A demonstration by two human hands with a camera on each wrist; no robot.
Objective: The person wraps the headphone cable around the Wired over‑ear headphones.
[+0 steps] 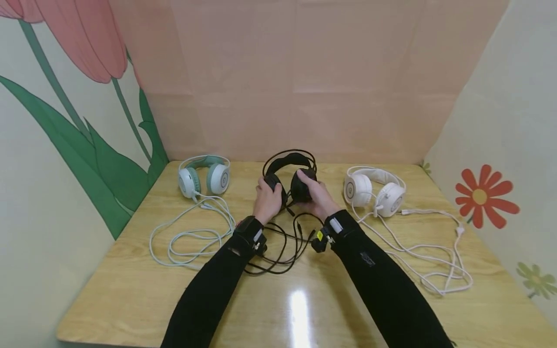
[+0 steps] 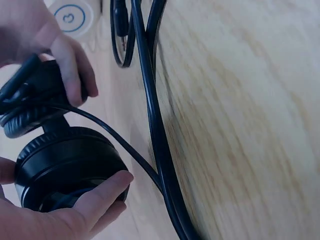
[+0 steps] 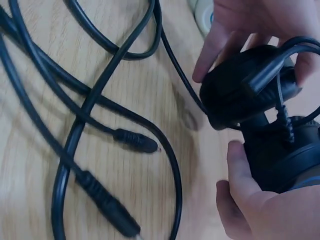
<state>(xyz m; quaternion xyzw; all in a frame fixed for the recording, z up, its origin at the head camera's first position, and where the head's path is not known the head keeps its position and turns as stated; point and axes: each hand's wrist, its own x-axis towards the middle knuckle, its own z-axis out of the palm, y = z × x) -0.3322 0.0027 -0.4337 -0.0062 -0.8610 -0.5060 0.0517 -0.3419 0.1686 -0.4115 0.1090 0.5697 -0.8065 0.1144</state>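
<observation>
A pair of black headphones (image 1: 301, 187) stands in the middle, headband up, between both hands. My left hand (image 1: 267, 202) grips the left ear cup, its fingers curled round the side. On the other side, my right hand (image 1: 321, 197) holds the right ear cup, thumb across its outer face. Seen from the left wrist, the near black ear cup (image 2: 72, 165) sits in the left hand's fingers. In the right wrist view a small black boom or cable end (image 3: 265, 75) crosses the far cup. The black cable (image 1: 278, 263) lies coiled below, with plugs (image 3: 135, 141) on the wood.
White-and-green headphones (image 1: 219, 179) stand at the left with a pale cable (image 1: 174, 263) looped in front. White headphones (image 1: 358, 190) stand at the right, their white cable (image 1: 448, 285) spread toward the front right. A pink back wall (image 1: 287, 72) closes off the wooden table (image 1: 130, 299).
</observation>
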